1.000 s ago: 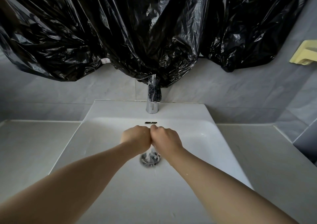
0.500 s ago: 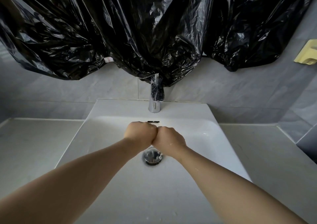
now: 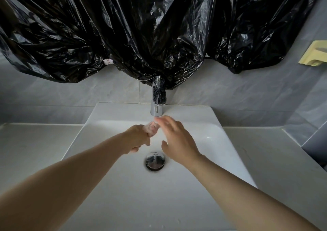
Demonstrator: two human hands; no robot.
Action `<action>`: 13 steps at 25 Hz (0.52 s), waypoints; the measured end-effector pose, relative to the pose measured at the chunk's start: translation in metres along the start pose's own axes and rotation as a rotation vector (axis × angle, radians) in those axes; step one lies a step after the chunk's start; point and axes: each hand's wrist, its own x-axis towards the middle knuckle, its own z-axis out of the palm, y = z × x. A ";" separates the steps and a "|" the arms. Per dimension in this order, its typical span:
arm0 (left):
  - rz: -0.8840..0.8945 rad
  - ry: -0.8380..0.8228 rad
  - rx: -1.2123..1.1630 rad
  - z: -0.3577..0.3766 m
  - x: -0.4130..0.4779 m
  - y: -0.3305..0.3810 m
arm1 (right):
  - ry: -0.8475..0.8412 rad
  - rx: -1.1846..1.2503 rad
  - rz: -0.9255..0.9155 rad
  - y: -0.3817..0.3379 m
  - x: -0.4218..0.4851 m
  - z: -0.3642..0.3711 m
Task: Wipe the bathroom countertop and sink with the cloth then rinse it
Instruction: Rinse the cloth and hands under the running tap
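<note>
My left hand [image 3: 137, 138] is closed around a small balled-up pinkish cloth [image 3: 151, 129], held over the white sink [image 3: 113, 191] just under the chrome faucet [image 3: 158, 103]. My right hand [image 3: 177, 138] hovers beside it with fingers spread and nothing in it, fingertips near the faucet spout. Below both hands lies the chrome drain [image 3: 155, 161]. Whether water is running I cannot tell.
Pale countertop [image 3: 31, 147] stretches left and right of the sink [image 3: 276, 160]. Black plastic sheeting [image 3: 141, 27] hangs on the grey tiled wall above the faucet. A yellow soap holder [image 3: 315, 55] is fixed on the wall at the far right.
Both fists were pressed together around the cloth over the drain. Now my right hand has let go and opened, and my left hand holds the cloth alone, slightly farther back.
</note>
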 end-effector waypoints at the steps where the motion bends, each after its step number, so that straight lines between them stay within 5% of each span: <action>1: -0.013 -0.073 -0.022 0.001 -0.002 0.001 | 0.109 -0.273 -0.165 0.002 -0.002 0.009; 4: 0.007 -0.212 0.118 0.009 -0.015 0.012 | 0.360 -0.504 -0.268 0.000 0.004 0.022; 6: 0.042 -0.173 0.281 0.014 -0.015 0.018 | 0.363 -0.505 -0.257 -0.005 0.013 0.016; 10: 0.263 0.152 0.900 0.022 -0.014 0.024 | 0.010 -0.474 -0.056 -0.020 0.019 -0.006; 13: 0.339 0.300 1.079 0.021 -0.015 0.020 | -0.272 -0.319 0.101 -0.024 0.020 -0.010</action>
